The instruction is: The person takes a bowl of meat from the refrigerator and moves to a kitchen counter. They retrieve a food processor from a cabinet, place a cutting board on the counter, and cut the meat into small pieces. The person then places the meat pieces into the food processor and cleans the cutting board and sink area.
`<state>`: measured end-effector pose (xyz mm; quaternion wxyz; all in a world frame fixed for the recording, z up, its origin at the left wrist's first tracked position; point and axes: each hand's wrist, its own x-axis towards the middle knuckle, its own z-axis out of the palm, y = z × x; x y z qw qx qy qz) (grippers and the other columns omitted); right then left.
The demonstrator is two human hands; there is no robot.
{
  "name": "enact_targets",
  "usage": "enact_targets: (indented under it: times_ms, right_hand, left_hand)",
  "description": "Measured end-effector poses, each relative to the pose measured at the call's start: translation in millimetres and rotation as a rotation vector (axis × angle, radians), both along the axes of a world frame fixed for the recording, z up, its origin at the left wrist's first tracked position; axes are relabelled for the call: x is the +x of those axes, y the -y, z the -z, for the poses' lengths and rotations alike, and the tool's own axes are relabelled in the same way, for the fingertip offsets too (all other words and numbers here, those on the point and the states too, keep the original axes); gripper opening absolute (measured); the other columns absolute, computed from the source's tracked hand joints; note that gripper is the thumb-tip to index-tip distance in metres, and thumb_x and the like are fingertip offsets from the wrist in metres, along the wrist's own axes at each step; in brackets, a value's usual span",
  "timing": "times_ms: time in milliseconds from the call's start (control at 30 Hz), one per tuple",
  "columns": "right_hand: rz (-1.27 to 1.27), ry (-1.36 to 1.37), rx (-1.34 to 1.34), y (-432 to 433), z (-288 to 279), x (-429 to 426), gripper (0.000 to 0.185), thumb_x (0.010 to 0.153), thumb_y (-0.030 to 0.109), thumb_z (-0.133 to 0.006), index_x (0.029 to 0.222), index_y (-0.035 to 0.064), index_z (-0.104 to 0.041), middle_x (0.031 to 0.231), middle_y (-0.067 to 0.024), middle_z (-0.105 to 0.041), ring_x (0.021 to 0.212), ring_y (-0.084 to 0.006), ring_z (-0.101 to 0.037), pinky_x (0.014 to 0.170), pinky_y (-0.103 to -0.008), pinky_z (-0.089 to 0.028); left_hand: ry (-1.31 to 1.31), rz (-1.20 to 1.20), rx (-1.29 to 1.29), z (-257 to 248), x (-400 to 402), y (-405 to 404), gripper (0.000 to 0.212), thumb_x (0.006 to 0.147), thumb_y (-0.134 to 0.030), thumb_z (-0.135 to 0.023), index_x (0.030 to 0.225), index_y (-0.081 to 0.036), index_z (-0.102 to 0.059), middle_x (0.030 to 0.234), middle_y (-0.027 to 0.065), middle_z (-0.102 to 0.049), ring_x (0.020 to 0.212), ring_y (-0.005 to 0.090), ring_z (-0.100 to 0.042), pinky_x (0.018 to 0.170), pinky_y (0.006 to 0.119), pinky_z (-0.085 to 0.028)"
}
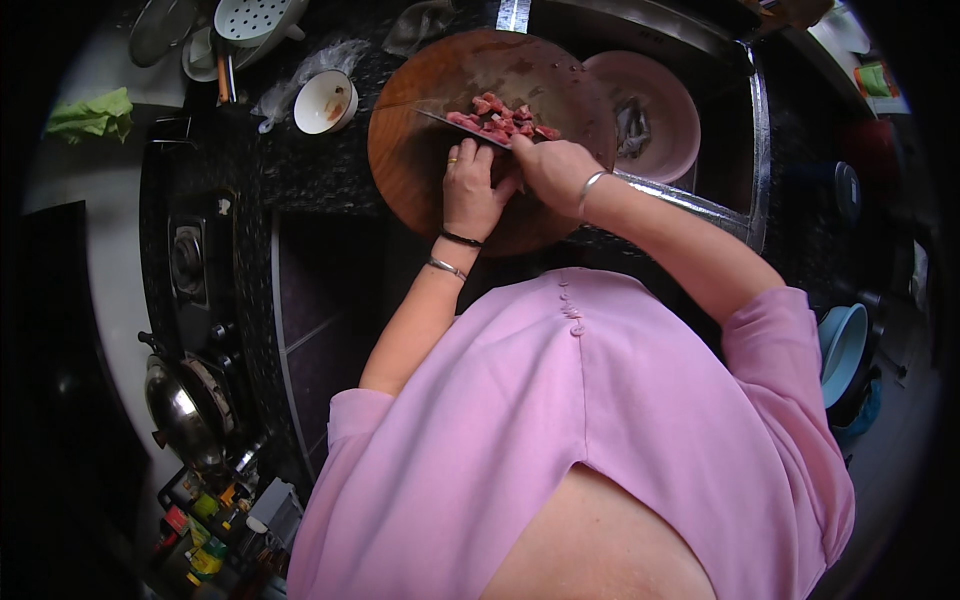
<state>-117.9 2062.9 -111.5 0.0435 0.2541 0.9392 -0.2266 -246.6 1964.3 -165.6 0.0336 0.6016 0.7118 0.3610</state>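
My right hand (557,174) grips a kitchen knife (459,126), most of whose handle is hidden in the fist. Seen nearly edge-on, the blade points to the left over a round wooden chopping board (409,161). Several chunks of raw red meat (501,116) lie along the blade's far side. On the near side is my left hand (472,184), its fingertips close to the blade and its thumb out towards my right hand. Whether anything is under the left palm is hidden.
Right of the board, a pink basin (679,154) with something grey inside sits by the sink edge (686,201). A stained white bowl (325,102) and a crumpled plastic bag (319,64) are to the left. Farther left are a gas burner (187,259) and a lidded wok (184,412).
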Motion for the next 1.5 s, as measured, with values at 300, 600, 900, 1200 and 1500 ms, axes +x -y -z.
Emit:
enact_targets:
  times_ms: [300,600,900,1200,1500]
  right_hand:
    - [-0.045,0.077,-0.071,-24.7,-19.2,36.7,0.018,0.084,0.012,-0.054,0.097,0.0008,-0.050,0.077,-0.0228,-0.064,0.077,-0.0411,-0.063,0.069,-0.0480,-0.050]
    - [-0.131,0.286,-0.092,-19.9,-63.8,34.4,0.022,0.083,0.008,-0.056,0.102,-0.0027,-0.050,0.081,-0.0236,-0.064,0.081,-0.0395,-0.064,0.070,-0.0469,-0.051]
    - [-0.013,-0.054,-0.055,2.7,13.5,-22.0,0.014,0.086,0.011,-0.049,0.096,0.0010,-0.049,0.081,-0.0236,-0.065,0.077,-0.0402,-0.064,0.069,-0.0478,-0.050]
    - [-0.037,-0.179,-0.194,-33.5,-12.9,7.3,0.020,0.085,0.015,-0.054,0.096,-0.0010,-0.049,0.079,-0.0256,-0.062,0.077,-0.0446,-0.060,0.069,-0.0497,-0.048]
    - [-0.106,0.201,-0.214,-11.0,-52.5,31.5,0.023,0.079,0.000,-0.056,0.100,-0.0042,-0.048,0.083,-0.0264,-0.064,0.083,-0.0411,-0.063,0.072,-0.0463,-0.050]
  left_hand:
    - [-0.045,-0.076,0.042,3.3,1.3,0.8,0.030,0.074,-0.024,-0.073,0.091,-0.004,-0.058,0.094,0.0144,-0.052,0.089,0.0346,-0.052,0.078,0.043,-0.044]
    - [-0.017,-0.021,-0.028,-0.5,-9.5,16.5,0.032,0.078,-0.028,-0.071,0.099,-0.008,-0.058,0.096,0.0146,-0.052,0.090,0.0350,-0.051,0.079,0.046,-0.044]
    - [-0.023,-0.065,-0.002,2.4,-8.4,12.1,0.028,0.075,-0.018,-0.070,0.097,-0.004,-0.059,0.092,0.0155,-0.053,0.086,0.0360,-0.050,0.077,0.044,-0.043]
    - [0.025,-0.118,0.119,-18.2,6.3,13.9,0.033,0.073,-0.020,-0.074,0.099,-0.006,-0.058,0.098,0.0121,-0.054,0.094,0.0329,-0.050,0.083,0.045,-0.042]
    - [0.047,-0.015,-0.003,0.2,-13.4,23.0,0.021,0.079,-0.019,-0.070,0.091,-0.006,-0.060,0.093,0.0132,-0.054,0.089,0.0350,-0.052,0.077,0.043,-0.043]
